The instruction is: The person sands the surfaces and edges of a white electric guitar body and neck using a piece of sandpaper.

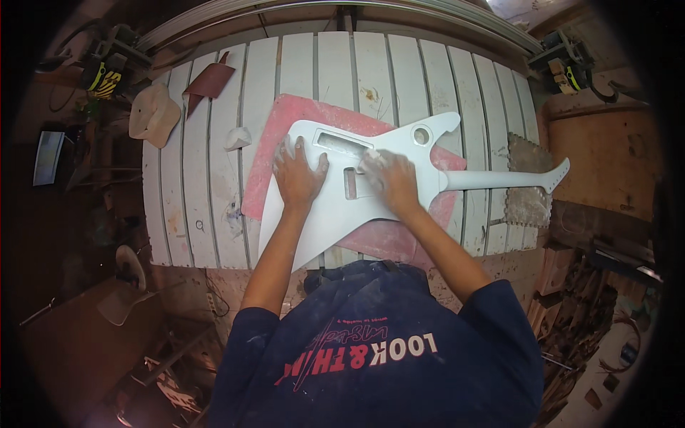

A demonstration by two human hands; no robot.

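A white angular guitar body (314, 221) with its neck (485, 180) attached lies on a dusty pink mat (265, 171). My left hand (300, 178) rests on the body's upper left part, fingers apart and pressing on the surface. My right hand (391, 182) is bent over the middle of the body, beside the rectangular cavities, its fingers closed on a small whitish pad (370, 157). The pad is partly hidden and slightly blurred. The guitar's headstock (555, 177) reaches past the mat to the right, over a textured grey mat (526, 150).
The white slatted table (168, 214) holds a beige cap (153, 114), a folded reddish-brown sheet (207, 82) and a crumpled white piece (237, 138) on the left. A metal rail (335, 11) runs behind it, with machinery at both ends. A screen (48, 158) glows at far left.
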